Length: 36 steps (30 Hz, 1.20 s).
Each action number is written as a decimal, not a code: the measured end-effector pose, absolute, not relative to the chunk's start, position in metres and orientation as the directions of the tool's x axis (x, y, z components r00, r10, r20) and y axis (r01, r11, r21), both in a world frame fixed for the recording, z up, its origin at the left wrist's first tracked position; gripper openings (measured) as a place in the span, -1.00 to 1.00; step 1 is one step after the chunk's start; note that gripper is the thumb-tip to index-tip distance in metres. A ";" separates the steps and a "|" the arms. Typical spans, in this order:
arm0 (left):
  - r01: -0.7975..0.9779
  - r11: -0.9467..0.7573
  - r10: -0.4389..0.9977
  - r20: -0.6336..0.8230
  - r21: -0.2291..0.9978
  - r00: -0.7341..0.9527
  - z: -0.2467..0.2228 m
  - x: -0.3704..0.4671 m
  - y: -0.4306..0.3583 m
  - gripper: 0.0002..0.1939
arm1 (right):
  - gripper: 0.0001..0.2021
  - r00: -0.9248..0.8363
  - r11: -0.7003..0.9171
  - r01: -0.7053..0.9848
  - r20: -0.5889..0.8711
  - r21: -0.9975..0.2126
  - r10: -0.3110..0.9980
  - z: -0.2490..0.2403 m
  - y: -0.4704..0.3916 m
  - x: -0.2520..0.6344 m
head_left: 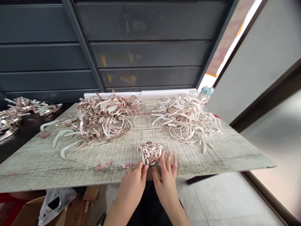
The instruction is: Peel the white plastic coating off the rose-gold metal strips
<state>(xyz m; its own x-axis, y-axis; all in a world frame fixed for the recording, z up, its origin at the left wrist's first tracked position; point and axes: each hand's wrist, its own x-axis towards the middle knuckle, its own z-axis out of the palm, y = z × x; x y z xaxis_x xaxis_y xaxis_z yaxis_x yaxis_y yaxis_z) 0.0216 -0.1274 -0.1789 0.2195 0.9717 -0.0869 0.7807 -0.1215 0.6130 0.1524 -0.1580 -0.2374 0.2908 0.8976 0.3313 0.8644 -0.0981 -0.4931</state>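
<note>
A rounded ball of rose-gold and white strips (pixel 150 153) sits near the front edge of the table, close to me. At its lower left, my left hand (pixel 134 178) is closed, with thumb and forefinger pinched at the ball's near edge. My right hand (pixel 166 179) lies on the other side with its fingers stretched and apart, the forefinger touching the ball's right side. The ball's underside is hidden.
Loose heaps of shiny strips lie at the left (pixel 103 116) and right (pixel 188 116) of the wood-patterned table (pixel 80 171). A blue-lidded container (pixel 207 91) stands at the back right. Below the left edge are a cardboard box (pixel 28 213) and a plastic bag (pixel 50 204).
</note>
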 end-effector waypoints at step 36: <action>0.801 -0.319 0.935 0.306 0.507 0.179 -0.210 0.003 -0.135 -0.84 | -0.57 0.006 0.374 0.754 0.576 -0.539 0.817 -0.215 -0.163 0.185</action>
